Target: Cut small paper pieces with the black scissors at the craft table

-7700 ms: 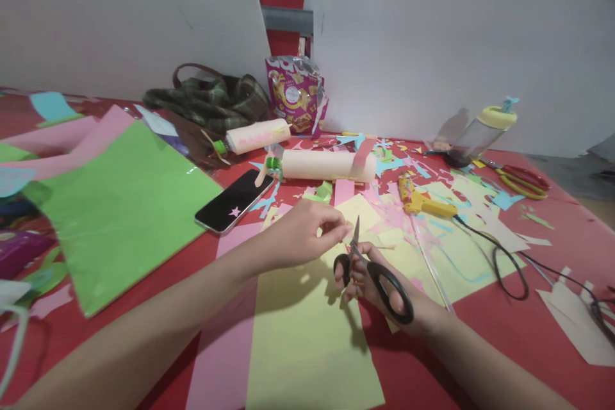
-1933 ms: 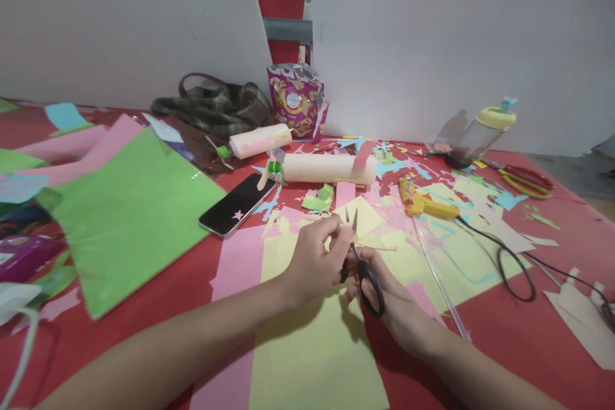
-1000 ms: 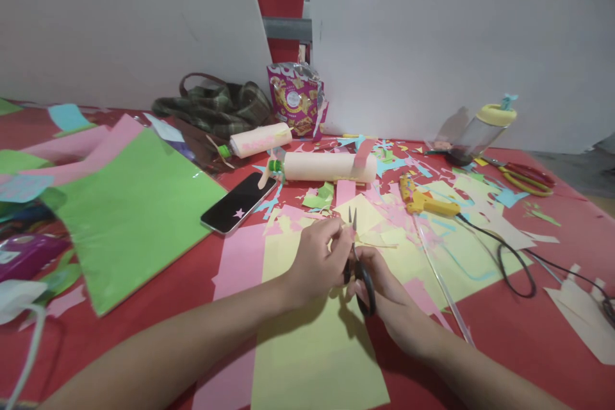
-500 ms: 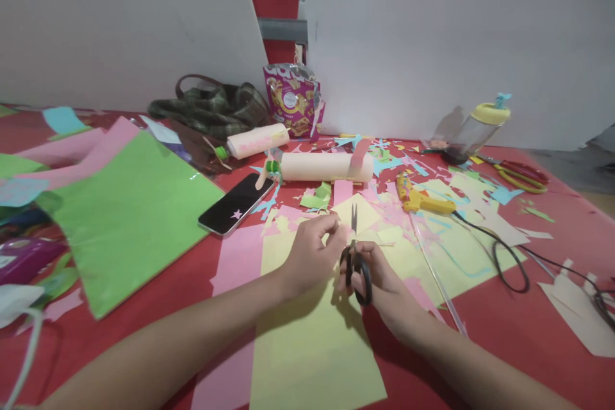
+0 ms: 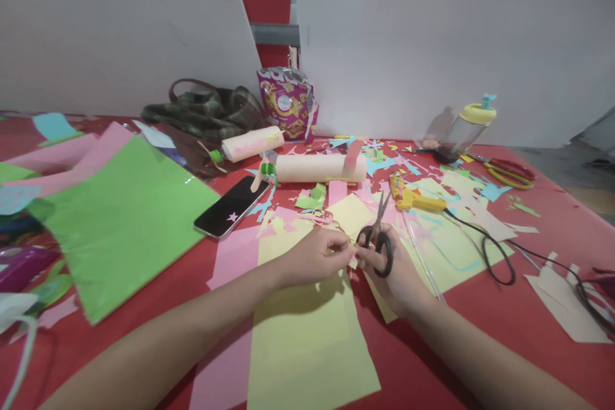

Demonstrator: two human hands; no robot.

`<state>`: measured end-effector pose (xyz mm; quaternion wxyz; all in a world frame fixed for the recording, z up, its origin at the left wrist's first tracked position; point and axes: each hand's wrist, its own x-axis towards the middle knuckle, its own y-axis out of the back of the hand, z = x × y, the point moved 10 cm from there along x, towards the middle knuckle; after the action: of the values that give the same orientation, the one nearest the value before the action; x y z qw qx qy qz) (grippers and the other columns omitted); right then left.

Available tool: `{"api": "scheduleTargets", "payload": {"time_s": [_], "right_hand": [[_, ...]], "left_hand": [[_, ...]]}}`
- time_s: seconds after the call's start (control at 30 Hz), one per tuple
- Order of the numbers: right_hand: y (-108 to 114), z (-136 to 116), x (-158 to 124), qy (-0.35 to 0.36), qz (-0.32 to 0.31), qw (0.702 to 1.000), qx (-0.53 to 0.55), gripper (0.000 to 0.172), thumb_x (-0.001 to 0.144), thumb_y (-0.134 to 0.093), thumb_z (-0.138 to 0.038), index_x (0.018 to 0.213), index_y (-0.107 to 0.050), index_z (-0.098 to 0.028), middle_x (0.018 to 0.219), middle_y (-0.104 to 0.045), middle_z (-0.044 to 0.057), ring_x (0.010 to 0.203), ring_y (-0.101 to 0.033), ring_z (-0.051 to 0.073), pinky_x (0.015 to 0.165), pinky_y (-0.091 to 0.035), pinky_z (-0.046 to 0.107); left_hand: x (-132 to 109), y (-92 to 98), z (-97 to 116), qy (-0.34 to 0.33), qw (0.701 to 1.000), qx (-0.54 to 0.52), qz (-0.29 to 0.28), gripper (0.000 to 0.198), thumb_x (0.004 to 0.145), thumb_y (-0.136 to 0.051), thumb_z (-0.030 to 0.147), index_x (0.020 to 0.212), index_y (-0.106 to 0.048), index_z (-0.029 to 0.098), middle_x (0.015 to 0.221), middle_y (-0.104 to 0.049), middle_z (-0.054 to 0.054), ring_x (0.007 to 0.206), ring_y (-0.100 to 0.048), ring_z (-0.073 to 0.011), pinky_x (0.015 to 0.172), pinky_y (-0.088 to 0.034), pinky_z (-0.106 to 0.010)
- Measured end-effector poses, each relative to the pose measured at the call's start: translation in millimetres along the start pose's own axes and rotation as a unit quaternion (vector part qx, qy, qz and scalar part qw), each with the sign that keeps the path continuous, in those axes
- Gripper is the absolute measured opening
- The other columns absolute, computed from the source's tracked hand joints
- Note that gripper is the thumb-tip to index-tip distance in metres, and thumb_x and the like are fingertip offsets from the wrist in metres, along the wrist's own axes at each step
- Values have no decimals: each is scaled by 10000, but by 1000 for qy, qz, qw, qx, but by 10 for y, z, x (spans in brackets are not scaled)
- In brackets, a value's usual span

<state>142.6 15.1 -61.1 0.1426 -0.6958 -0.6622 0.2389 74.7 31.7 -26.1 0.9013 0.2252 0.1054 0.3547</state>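
My right hand [image 5: 396, 269] holds black-handled scissors [image 5: 380, 230], their blades pointing up and away from me and slightly apart. My left hand [image 5: 319, 256] is closed in a pinch, its fingertips meeting those of the right hand. Between the fingertips shows a small scrap of pale pink paper [image 5: 353, 259], mostly hidden, so its shape cannot be made out. Both hands are above a yellow paper sheet [image 5: 307, 352], which overlaps a pink sheet [image 5: 223, 339] on the red table.
A phone [image 5: 230, 208] lies left of the hands, near a large green sheet [image 5: 129, 218]. Beyond are two paper-wrapped bottles, the larger one [image 5: 317, 168] nearer. A yellow glue gun [image 5: 418, 200] with a black cord lies right, before a yellow-topped clear bottle [image 5: 466, 131]. Paper scraps surround them.
My right hand has turned the scissors, tilting their blades rightward, and its fingertips have come to the left hand's pinch. The left hand has moved slightly lower. The view has shifted a little.
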Motion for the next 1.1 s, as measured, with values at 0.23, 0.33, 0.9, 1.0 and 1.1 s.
{"api": "scheduleTargets", "payload": {"time_s": [0.23, 0.33, 0.9, 1.0, 1.1], "right_hand": [[-54, 44, -2, -15, -40, 999, -26, 362, 605, -600, -37, 787, -373, -251, 733, -494, -66, 588, -470, 74, 548, -374, 194], [-86, 39, -5, -13, -56, 997, -47, 371, 606, -610, -48, 789, -362, -254, 736, -494, -67, 603, -481, 76, 553, -377, 194], [76, -44, 27, 41, 20, 996, -81, 377, 586, -605, -53, 778, -353, -258, 709, -476, -80, 537, -463, 62, 498, -396, 184], [88, -54, 28, 44, 27, 996, -72, 367, 594, -610, -70, 772, -351, -259, 729, -476, -77, 532, -465, 65, 499, -400, 202], [84, -60, 25, 49, 28, 996, -68, 367, 593, -621, -80, 770, -353, -259, 724, -475, -78, 557, -477, 70, 514, -400, 202]], "left_hand": [[-14, -97, -37, 6, 998, -1, -62, 222, 740, -363, 214, 532, -404, 147, 492, -324, 45, 443, -302, -59, 430, -251, -179], [-15, -101, -21, -4, 996, 17, -89, 215, 737, -374, 209, 539, -422, 138, 504, -363, 40, 461, -325, -58, 443, -261, -174], [68, 195, -185, 35, 999, -8, 25, 228, 752, -356, 240, 559, -422, 139, 534, -368, 43, 504, -349, -66, 483, -287, -183], [65, 117, -175, 40, 999, -8, -6, 248, 769, -355, 288, 634, -495, 135, 572, -414, 32, 533, -389, -76, 492, -303, -185], [53, 5, -126, 28, 999, 3, -45, 296, 779, -359, 346, 671, -531, 131, 599, -452, 21, 559, -418, -83, 502, -316, -183]]}}
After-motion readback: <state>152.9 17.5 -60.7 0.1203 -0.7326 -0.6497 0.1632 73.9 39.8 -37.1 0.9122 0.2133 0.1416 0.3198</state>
